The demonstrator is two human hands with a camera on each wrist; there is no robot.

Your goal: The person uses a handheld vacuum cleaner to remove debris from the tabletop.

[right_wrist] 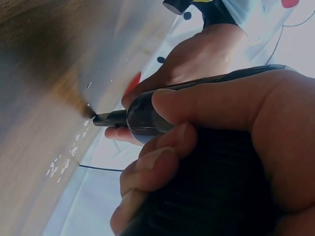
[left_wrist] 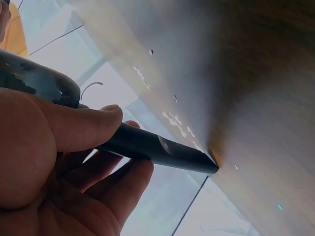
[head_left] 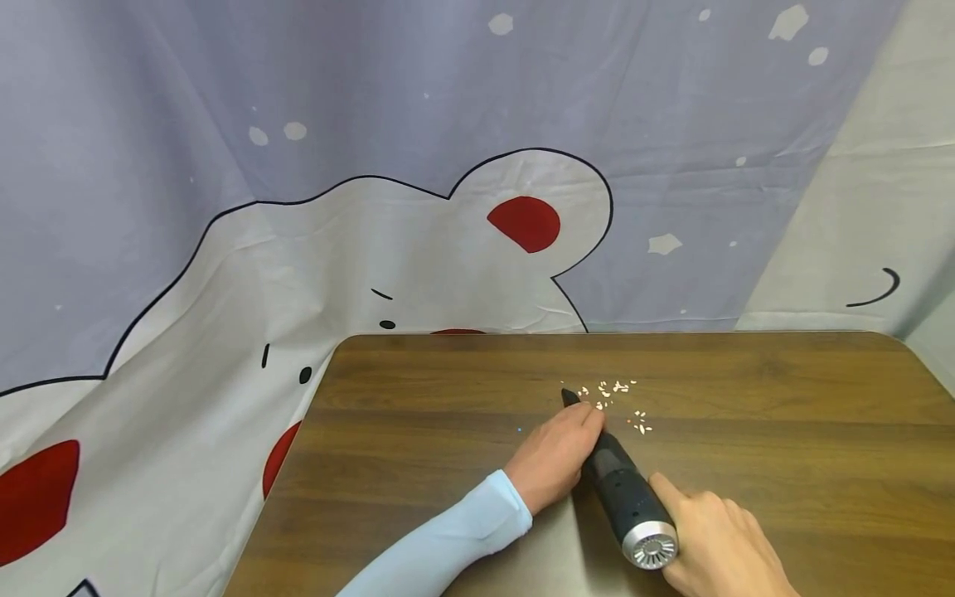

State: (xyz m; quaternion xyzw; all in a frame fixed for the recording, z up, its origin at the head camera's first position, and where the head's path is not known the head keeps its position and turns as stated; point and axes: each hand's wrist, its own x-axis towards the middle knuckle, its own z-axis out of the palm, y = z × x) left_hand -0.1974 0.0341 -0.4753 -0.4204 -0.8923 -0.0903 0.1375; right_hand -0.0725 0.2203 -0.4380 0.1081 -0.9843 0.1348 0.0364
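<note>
A black handheld vacuum cleaner (head_left: 625, 495) with a silver vented end slants over the wooden table. My left hand (head_left: 558, 458) pinches its narrow nozzle (left_wrist: 142, 142) between thumb and fingers, close behind the slanted tip. My right hand (head_left: 718, 539) grips the black body from the right side; in the right wrist view the thumb and fingers wrap round it. The tip meets the tabletop beside a scatter of small white scraps (head_left: 618, 387). More white bits (head_left: 641, 424) lie to the right of the nozzle.
The brown wooden table (head_left: 783, 464) ends at a straight far edge with rounded corners. Behind it hangs a lilac and white curtain (head_left: 418, 91) with cartoon figures. A tiny blue speck (head_left: 519, 429) lies left of the nozzle.
</note>
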